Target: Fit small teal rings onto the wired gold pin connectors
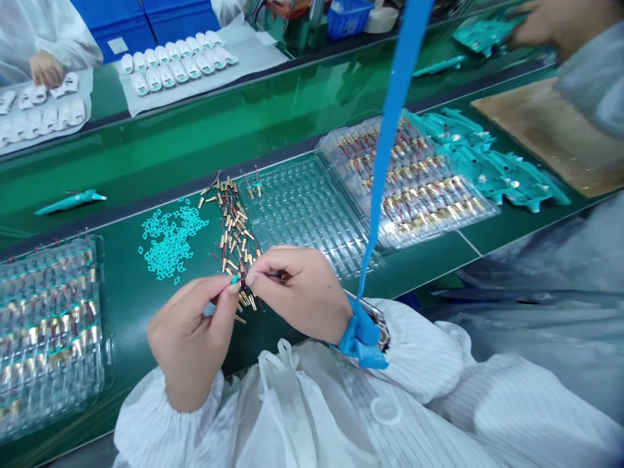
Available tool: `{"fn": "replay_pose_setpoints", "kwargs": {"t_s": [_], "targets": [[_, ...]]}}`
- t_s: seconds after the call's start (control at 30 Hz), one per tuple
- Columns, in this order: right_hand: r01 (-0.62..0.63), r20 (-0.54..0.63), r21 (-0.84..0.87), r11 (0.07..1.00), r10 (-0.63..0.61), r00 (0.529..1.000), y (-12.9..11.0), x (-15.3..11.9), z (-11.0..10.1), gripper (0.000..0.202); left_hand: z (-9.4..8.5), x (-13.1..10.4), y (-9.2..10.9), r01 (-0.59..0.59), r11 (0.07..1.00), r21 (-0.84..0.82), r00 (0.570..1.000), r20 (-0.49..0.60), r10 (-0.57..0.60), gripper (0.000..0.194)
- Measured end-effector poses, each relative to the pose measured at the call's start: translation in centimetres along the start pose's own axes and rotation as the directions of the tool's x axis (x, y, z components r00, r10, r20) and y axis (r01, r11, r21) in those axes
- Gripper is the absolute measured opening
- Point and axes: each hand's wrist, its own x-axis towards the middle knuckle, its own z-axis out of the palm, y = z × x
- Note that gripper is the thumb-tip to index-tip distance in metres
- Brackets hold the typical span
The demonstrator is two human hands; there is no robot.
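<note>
My left hand (192, 338) and right hand (302, 292) pinch a tiny teal ring (236, 279) and a small motor (284, 276), mostly hidden by fingertips; its axis looks roughly three-to-nine o'clock. At twelve o'clock lie loose motors (233, 224), teal rings (170, 240) and an empty clear tray (307, 208); a blue strap (390, 143) crosses the loaded tray (414, 182)

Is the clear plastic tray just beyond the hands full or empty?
Nearly empty: the clear plastic tray holds only two brass parts at its far corner.

Electronics assembly line in a factory, green conveyor belt (205, 140) beyond the hands, clear trays of small motors (414, 182) to their right, white cleanroom sleeves (429, 364), blue antistatic wrist strap (361, 338), co-worker's hand (46, 68) opposite.
</note>
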Motion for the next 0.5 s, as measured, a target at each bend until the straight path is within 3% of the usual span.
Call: {"fn": "replay_pose_setpoints", "kwargs": {"t_s": [0.3, 0.43, 0.5], "targets": [[0.001, -0.02, -0.009, 1.0, -0.002, 1.0, 0.39, 0.13, 0.24, 0.018, 0.62, 0.07, 0.19, -0.083, 0.987, 0.138, 0.995, -0.049, 0.091, 0.009], [-0.087, 0.01, 0.132, 0.987, 0.086, 0.996, 0.81, 0.33, 0.33, 0.017, 0.83, -0.05, 0.05, -0.17, 0.978, 0.123, 0.981, -0.072, 0.179, 0.017], [-0.158, 0.049, 0.208, 0.965, 0.151, 0.987, 0.9, 0.46, 0.32, 0.016, 0.92, -0.04, 0.05, -0.151, 0.984, 0.099, 0.985, -0.067, 0.158, 0.018]]}}
